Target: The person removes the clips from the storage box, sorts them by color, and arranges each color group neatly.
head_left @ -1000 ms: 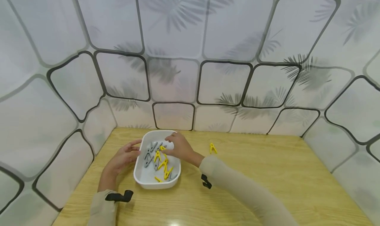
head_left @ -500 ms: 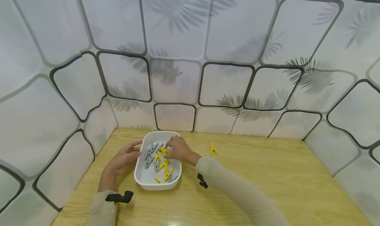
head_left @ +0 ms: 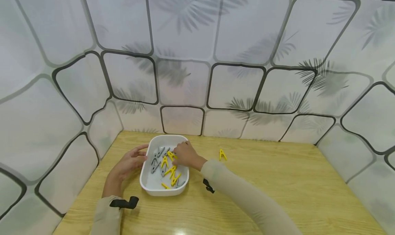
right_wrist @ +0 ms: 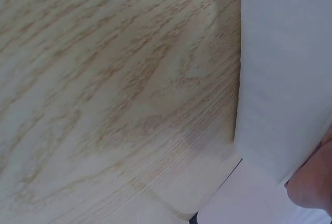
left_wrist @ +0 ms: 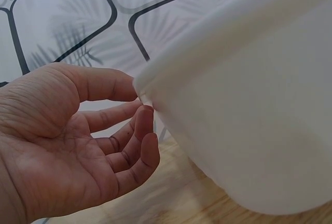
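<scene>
Yellow clip [head_left: 171,155] in the far right part of the white tray [head_left: 164,193], right at the fingers of the right hand [head_left: 187,155]. The right hand reaches in over the tray's right rim, fingers angled down and in; its fingertips are hidden, so cannot tell whether it holds the clip. Right wrist view only catches a bit of a finger past the tray wall, no help there.

Around it in the tray: other yellow clips [head_left: 165,161] and gray clips [head_left: 155,167], loosely mixed, some touching.

To do the pick well: probably best to pinch one clip by its end, ease it free of its neighbors, lift straight up past the rim. Risk, as judged: dragging a second clip along.

Left hand [head_left: 130,163] outside the tray's left side, fingers loosely bent, tips against the rim and wall; light steadying should be enough, no tipping.

Further out: lone yellow clip [head_left: 222,154] on the wooden table [head_left: 262,190], right of the tray. Patterned backdrop [head_left: 182,120] behind.
</scene>
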Motion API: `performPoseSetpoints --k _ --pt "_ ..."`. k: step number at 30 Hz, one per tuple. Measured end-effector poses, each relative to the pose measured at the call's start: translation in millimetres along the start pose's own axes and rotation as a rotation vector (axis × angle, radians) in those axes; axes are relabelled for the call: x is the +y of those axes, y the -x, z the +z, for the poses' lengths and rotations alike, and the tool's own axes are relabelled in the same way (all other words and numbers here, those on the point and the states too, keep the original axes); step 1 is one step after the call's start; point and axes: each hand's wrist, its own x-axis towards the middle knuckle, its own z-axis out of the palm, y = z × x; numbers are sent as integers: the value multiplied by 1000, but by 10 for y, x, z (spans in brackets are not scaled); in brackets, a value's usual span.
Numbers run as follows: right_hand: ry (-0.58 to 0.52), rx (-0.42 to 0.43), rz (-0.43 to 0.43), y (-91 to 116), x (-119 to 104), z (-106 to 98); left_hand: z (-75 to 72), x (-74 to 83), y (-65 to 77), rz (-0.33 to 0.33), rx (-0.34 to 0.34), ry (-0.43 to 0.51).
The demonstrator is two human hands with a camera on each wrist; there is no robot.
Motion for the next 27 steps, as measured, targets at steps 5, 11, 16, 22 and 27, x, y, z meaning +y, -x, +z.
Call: performPoseSetpoints --k 5,11,16,22,27 --pt "-11 -14 13 7 -2 -20 -10 8 -16 6 -14 2" --pt "-65 18 3 -5 27 -12 -17 31 -25 2 -4 -5" --pt "-84 31 -1 -24 41 4 -19 43 -29 -4 -10 -12" --pt "-133 60 -8 -28 51 41 -16 30 -18 -10 -9 -19" --pt "-157 94 -23 -22 58 66 -13 4 -12 -7 -17 9"
